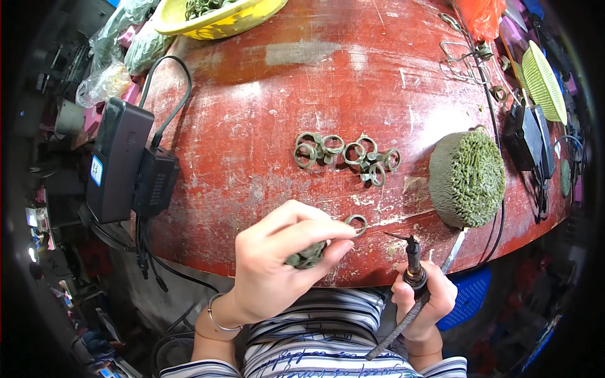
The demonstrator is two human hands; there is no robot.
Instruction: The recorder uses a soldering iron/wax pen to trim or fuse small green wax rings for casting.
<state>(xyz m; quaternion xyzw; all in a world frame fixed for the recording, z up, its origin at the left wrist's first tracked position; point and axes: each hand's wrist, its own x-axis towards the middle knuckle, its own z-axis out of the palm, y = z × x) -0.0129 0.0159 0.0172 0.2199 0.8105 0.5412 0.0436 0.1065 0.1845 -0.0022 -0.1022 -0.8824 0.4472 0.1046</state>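
Lower centre of the frame: left hand (277, 264), thumb and fingers pinched together on a small green wax ring piece (307, 255), one ring loop (357, 223) poking out past the fingertips, just over the near edge of the red worktable (265, 126). Lower right of centre: right hand (423, 293) wrapped shut around a dark soldering-type pen tool (413, 258), its thin tip pointing up and left toward the held ring, close but apart from it. A braided cord runs from the tool down to the lower edge of the frame. Centre of the table: a loose cluster of green wax rings (346, 154), lying touching one another. Right of that: a round green wax tree (469, 176) packed with small parts, sitting near the table edge. Left side: a black power unit (120, 157) with a smaller black box beside it, cables trailing off the table. Top left: a yellow bowl (217, 19) holding more green pieces, only partly in the frame. Far right: a pale green ribbed fan-like object (545, 82). Upper right: bent wire pieces (463, 60).
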